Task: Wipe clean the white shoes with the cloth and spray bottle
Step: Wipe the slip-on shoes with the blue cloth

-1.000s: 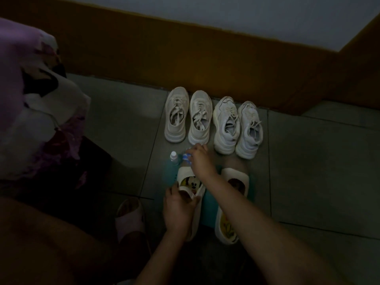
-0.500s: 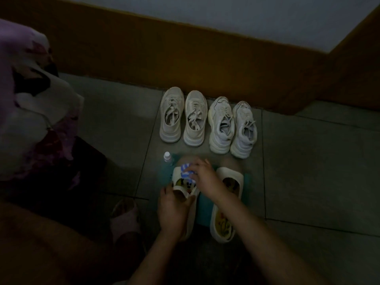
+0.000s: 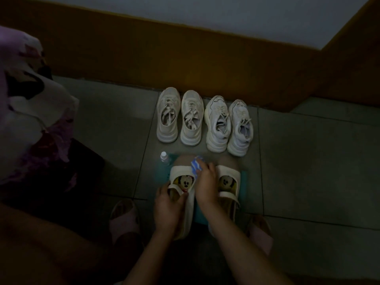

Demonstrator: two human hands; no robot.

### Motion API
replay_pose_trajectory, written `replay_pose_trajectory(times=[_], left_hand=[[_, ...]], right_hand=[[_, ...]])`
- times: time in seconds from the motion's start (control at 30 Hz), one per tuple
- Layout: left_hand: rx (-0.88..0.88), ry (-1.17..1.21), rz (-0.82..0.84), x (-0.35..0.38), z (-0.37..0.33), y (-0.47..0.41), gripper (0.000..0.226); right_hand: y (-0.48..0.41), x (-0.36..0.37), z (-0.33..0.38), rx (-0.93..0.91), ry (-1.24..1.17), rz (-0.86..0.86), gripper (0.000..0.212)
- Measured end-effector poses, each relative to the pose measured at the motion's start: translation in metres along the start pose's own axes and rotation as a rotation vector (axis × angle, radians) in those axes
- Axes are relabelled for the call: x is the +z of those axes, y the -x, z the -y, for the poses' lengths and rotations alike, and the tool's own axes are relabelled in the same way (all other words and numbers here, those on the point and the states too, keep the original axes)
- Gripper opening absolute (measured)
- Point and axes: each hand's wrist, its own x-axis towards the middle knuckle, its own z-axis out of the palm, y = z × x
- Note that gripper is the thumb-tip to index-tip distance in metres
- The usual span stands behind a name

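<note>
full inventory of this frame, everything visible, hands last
strap shoes: 2, cream, cartoon-mouse insoles, on the mat
mat: 1, teal, under the strap shoes
cloth: 1, blue-white striped, at the left strap shoe's toe
bottle: 1, clear, white cap, at the mat's far-left corner
lace-up sneakers: 4, white, row near the wall
slippers: 2, pink, either side of the mat's near end
floral fabric: 1, purple-white, far left
left hand: grips the left strap shoe's strap
right hand: holds the cloth
</note>
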Motion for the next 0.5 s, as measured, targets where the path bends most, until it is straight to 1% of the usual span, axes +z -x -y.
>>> replay_pose_trajectory(times=[0.13,0.33,0.5], left_hand=[[0.006,-0.006,0.005,0.001,0.003,0.0,0.055],[0.005,-0.005,0.011,0.003,0.011,-0.004,0.057],[0.012,0.052,0.006,0.005,0.017,-0.007,0.047]], right_hand=[[0.02,0.004,-0.003,0.056,0.013,-0.046,0.056],[0.041,0.009,-0.003,0.115,0.04,-0.018,0.055],[0.06,0.017,-0.007,0.136,0.04,0.018,0.053]])
